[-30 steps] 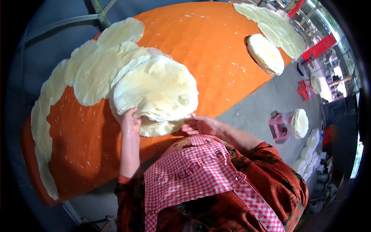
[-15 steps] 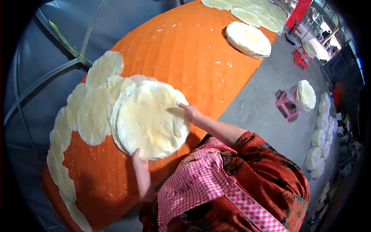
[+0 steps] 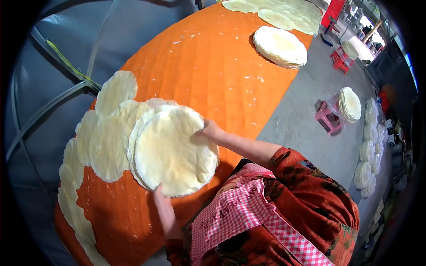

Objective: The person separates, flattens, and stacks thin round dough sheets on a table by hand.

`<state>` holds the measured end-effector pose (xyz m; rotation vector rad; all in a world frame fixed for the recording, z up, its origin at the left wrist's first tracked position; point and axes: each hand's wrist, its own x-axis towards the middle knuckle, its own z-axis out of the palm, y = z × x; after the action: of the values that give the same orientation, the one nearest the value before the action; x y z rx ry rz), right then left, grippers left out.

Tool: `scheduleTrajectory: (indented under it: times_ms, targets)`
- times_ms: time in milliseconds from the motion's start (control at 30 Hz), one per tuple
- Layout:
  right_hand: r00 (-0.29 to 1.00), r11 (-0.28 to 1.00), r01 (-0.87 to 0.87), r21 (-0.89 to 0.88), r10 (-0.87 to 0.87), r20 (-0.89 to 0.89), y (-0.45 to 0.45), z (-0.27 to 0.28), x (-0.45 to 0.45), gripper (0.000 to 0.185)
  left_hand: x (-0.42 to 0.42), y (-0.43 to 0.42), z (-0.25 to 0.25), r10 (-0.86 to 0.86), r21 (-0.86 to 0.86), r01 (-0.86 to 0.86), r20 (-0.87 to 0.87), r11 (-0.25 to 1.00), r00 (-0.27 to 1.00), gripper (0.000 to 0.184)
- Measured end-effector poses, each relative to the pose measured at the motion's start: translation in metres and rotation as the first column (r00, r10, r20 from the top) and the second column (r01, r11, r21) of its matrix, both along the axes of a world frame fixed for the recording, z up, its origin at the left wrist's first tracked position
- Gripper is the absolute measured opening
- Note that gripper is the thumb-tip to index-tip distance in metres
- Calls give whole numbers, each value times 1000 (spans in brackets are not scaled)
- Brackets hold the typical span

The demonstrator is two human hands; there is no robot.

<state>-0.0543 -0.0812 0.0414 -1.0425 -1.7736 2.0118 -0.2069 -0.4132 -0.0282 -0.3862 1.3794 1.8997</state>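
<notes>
A stack of thin, round, pale flatbreads [image 3: 173, 153] lies on the orange cloth, in front of me. My left hand [image 3: 162, 195] grips its near lower edge, thumb on top and the other fingers hidden beneath. At the upper right edge, my right hand [image 3: 210, 132] is closed round the rim, with its fingertips mostly out of sight. More rounds stick out under the stack on its left side. Single flatbreads [image 3: 104, 146] overlap one another on the cloth beyond it, reaching down the left edge.
The orange cloth [image 3: 199, 66] carries white crumbs. Farther along it are another stack [image 3: 280, 47] and overlapping rounds [image 3: 288, 15]. On the grey floor stand a pink stool [image 3: 327, 118] beside a bagged stack [image 3: 349, 104], a red stool [image 3: 341, 61], and several wrapped stacks [image 3: 366, 151].
My right hand has shifted a little at the rim, its thumb no longer stretched across the top round. My left hand keeps its hold. The whole view has tilted slightly.
</notes>
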Motion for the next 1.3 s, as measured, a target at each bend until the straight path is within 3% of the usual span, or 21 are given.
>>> scheduleTrajectory:
  times_ms: [67,167,267,367,467,567,667,767,800,833,900,967,1000,1067,1100,1133,1233,1300]
  targets:
    - [1000,971,14,238,-15,4,-1,-6,0,42,5,0,12,0,-46,0,-4,999,1000,54]
    - [952,843,-62,535,-110,284,-2,-7,18,52,13,3,19,2,-80,-4,-33,997,999,54]
    - [947,717,-7,697,-219,234,-15,-6,27,57,21,6,28,10,-86,-14,-47,996,999,56]
    - [945,354,-93,931,-264,195,-20,12,28,47,11,2,16,-19,-74,18,-20,997,1000,56]
    - [974,604,-175,777,-8,225,-21,16,17,43,10,5,21,-26,-68,27,21,997,999,56]
    - [896,849,-301,434,96,433,-14,52,5,43,11,3,20,-42,-50,40,-24,998,999,57]
    - [920,750,-381,540,252,299,-4,40,-31,48,10,3,21,-28,38,30,-46,999,999,59]
    - [918,878,-381,292,395,9,-19,112,-62,52,8,-4,21,66,217,-69,21,974,998,67]
    - [929,927,-285,243,330,-170,-25,125,-62,52,7,-9,17,92,232,-104,63,967,994,74]
    - [896,917,-392,73,399,-194,-18,124,-65,55,6,-12,15,118,249,-140,102,958,988,80]
    - [869,929,-369,-16,338,-362,-5,115,-47,54,7,-14,16,178,273,-217,161,937,971,85]
    - [893,929,-369,-32,344,-291,14,69,-26,50,23,4,43,193,277,-196,37,941,980,88]
    - [958,952,-279,-130,265,-111,19,43,-17,45,15,-6,28,139,337,-170,114,926,984,91]
    - [983,971,-186,-148,185,-18,26,-2,-3,42,13,-11,21,133,344,-185,170,921,977,93]
    - [985,987,-144,-66,150,85,29,-17,-1,41,9,-13,11,121,392,-181,174,902,977,94]
    - [983,992,-103,-67,112,148,31,-24,-4,41,9,-14,11,112,414,-178,179,893,977,95]
    - [993,994,-87,-59,91,70,26,-20,-5,44,9,-13,15,73,457,-142,166,878,983,95]
    - [969,979,-189,-76,198,149,31,-13,-9,48,12,-10,20,65,452,-121,137,884,988,96]
